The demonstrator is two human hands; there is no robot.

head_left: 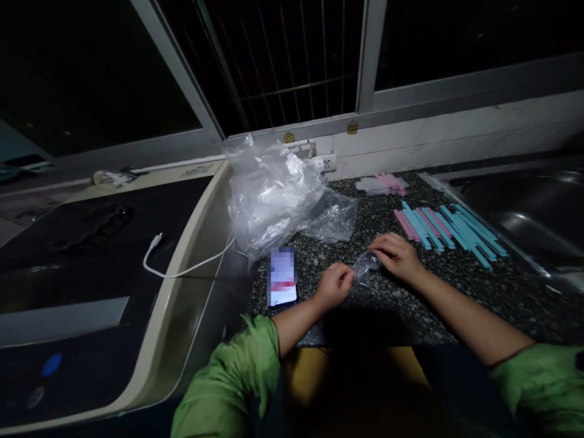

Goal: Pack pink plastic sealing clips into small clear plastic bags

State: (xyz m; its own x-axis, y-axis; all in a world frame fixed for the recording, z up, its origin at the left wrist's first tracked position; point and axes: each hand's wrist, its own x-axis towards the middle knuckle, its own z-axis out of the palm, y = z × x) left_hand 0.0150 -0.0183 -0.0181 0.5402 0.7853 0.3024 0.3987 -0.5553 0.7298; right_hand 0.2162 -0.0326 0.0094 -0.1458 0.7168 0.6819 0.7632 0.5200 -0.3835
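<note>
A small clear plastic bag (364,267) is stretched between my two hands, just above the speckled dark counter (387,310). My left hand (335,285) pinches its lower left end. At the other end, my right hand (396,255) has its fingers closed on the bag's upper right edge. To the right of my right hand lie loose pink and light blue strips (424,226), side by side and partly overlapping. Behind them is a small pile of clear packets with pink strips (385,184). Whether anything is inside the bag I hold cannot be made out.
A phone (281,277) with a lit screen lies left of my left hand. Behind it, crumpled clear plastic bags (278,194) lean by a washing machine (182,243) with a white cable (182,275). A metal sink (538,213) borders the right; a socket (325,163) sits on the wall.
</note>
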